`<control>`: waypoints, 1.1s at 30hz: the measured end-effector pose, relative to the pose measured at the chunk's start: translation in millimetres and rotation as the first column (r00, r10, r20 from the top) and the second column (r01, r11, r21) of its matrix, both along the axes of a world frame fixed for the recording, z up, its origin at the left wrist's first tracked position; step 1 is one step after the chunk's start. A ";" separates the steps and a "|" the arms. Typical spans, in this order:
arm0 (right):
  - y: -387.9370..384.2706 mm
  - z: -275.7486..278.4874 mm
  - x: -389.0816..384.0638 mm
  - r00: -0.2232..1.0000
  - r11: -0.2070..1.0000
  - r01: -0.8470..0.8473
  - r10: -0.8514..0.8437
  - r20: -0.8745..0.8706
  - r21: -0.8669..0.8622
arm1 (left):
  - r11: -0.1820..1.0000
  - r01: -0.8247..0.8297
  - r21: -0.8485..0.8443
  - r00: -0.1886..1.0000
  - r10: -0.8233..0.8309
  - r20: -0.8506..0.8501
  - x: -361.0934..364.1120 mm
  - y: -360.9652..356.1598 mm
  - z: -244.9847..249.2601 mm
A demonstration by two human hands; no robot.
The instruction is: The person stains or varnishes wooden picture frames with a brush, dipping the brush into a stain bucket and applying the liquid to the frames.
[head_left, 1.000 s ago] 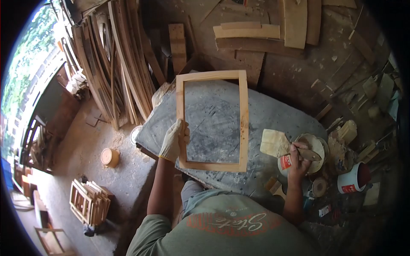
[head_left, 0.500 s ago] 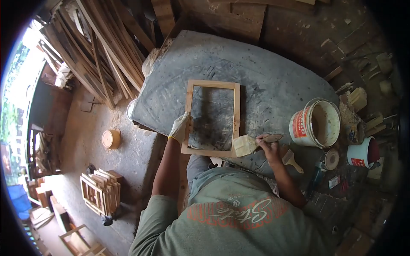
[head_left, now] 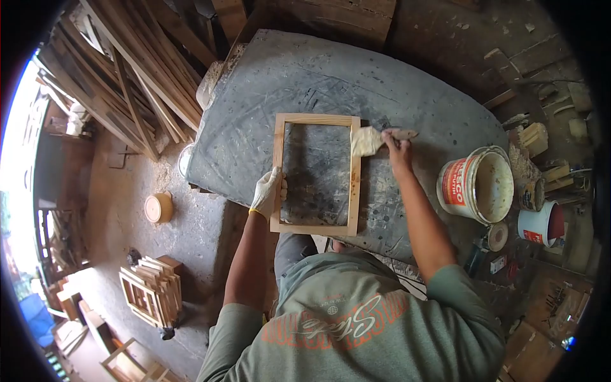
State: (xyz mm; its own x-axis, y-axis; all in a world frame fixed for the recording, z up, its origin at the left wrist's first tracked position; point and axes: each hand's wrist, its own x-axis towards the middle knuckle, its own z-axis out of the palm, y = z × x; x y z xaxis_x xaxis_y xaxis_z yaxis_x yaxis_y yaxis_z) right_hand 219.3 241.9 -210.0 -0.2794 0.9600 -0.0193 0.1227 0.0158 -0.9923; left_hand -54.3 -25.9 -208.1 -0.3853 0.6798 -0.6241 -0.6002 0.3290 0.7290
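Observation:
My left hand, in a white glove, grips the left side of a rectangular wooden frame above the grey worktop. Bare, my right hand is closed around the handle of a wide paintbrush. Its pale, flat bristle end meets the upper part of the frame's right side. A few brownish spots mark that side lower down. Through the frame's opening the stained worktop shows.
On the right stands a white putty bucket with a red label; a smaller white bucket is beyond it. Stacked small frames and a round tub are at the left. Long boards lean at the upper left.
My right hand has moved the paintbrush up along the frame's right side, from the lower corner to near the top. My left hand keeps its hold on the frame.

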 end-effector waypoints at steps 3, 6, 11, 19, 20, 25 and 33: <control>33.6 -5.6 -24.7 0.995 0.997 0.046 -0.050 -0.088 -0.056 | 1.000 -0.004 -0.005 1.000 0.004 -0.016 2.2 0.5 2.8; 58.2 -6.0 -40.9 0.996 0.996 0.079 -0.078 -0.043 0.027 | 1.000 -0.011 -0.028 1.000 0.011 -0.025 4.2 2.1 9.8; 64.3 26.4 -59.0 0.995 0.931 0.101 -0.096 -0.033 0.351 | 1.000 -0.022 -0.019 1.000 0.022 -0.011 2.9 1.6 2.8; -12.7 39.8 -8.5 0.811 0.509 -0.569 0.215 0.545 0.646 | 1.000 -0.005 0.003 1.000 0.005 -0.016 1.9 0.1 1.8; -31.2 40.6 3.6 0.783 0.482 -0.606 0.227 0.578 0.632 | 1.000 -0.009 0.002 1.000 0.009 -0.023 2.2 -0.1 0.8; -129.2 48.6 70.7 0.642 0.400 -0.756 0.301 0.705 0.518 | 1.000 -0.020 0.012 1.000 0.020 0.006 1.3 1.0 2.0; -165.8 94.8 102.6 0.718 0.511 -0.694 0.442 0.538 0.507 | 0.856 0.246 -0.454 0.566 -0.507 -0.650 -3.2 8.9 48.7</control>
